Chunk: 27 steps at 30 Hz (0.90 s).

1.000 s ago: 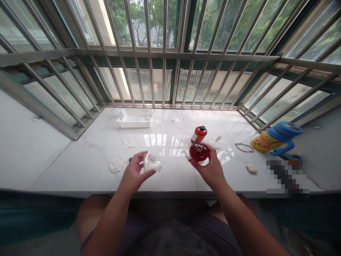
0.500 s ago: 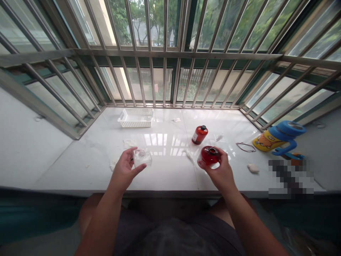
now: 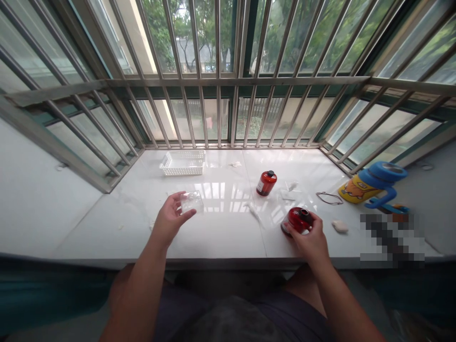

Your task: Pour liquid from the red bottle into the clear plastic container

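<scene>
My left hand (image 3: 173, 213) grips a small clear square container (image 3: 192, 203) by its side, thumb in front and fingers behind, above the white counter. What the container holds, if anything, I cannot make out. In my right hand (image 3: 310, 236) is a dark red bottle (image 3: 295, 219) with its neck uncapped, low over the counter or resting on it. Behind that bottle stands a second red bottle (image 3: 266, 183) with a black cap and a pale label. A thin whitish strip (image 3: 254, 212) lies on the counter between my hands.
A white perforated basket (image 3: 183, 164) sits at the back left. To the right are a clear plastic piece (image 3: 290, 191), a cord loop (image 3: 329, 198), a pale lump (image 3: 339, 226) and a blue and yellow flask (image 3: 370, 183). Metal bars (image 3: 235, 81) line the window.
My right hand has moved right and nearer to me with the red bottle, now lower. My left hand, with the clear container, has shifted slightly right and up in the picture.
</scene>
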### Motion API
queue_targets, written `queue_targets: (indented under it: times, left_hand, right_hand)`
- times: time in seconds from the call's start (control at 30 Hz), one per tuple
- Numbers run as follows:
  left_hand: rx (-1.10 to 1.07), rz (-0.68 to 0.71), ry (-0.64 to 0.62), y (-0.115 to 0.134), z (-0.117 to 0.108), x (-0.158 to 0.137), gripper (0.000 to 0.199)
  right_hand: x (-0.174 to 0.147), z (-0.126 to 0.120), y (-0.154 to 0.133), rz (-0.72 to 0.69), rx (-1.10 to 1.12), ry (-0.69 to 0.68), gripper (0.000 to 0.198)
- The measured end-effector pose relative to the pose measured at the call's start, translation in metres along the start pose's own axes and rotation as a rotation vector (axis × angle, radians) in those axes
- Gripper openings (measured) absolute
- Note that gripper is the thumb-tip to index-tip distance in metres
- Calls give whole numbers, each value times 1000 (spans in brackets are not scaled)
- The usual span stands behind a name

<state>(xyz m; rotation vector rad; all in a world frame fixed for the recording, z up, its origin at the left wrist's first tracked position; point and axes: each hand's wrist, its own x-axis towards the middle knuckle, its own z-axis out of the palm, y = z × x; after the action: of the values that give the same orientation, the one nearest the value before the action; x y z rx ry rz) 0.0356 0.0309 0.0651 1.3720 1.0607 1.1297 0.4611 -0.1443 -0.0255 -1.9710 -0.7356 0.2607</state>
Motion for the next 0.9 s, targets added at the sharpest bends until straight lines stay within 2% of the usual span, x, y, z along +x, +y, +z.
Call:
queue_targets:
  times: [0.13,0.27,0.37,0.47,0.63,0.8,0.9]
  left_hand:
    - [77,32,-4,10,-4,20,75]
    - [130,53,17,10,-2,41,75]
    - [140,32,7,-2,8,53,73]
    - [115,-24,-19,-26,23,62,76]
    - [69,-156,-67,-65,50,69,87]
    - [72,-198,-96,-73,66,67,90]
    - [86,-194,-95,-69,65,65,97]
  right_hand:
    - [3,3,9,-4,4,39,109]
    - [-2,8,11,-65,-13,78,108]
    - [-6,14,15,-37,-31,87,110]
    - [-8,19,21,15,-60,82,114]
    - [-8,21,24,-32,-53,91,112]
    - [-8,23,25,-68,-29,89,112]
    - [-8,21,28,-176,30,108,117]
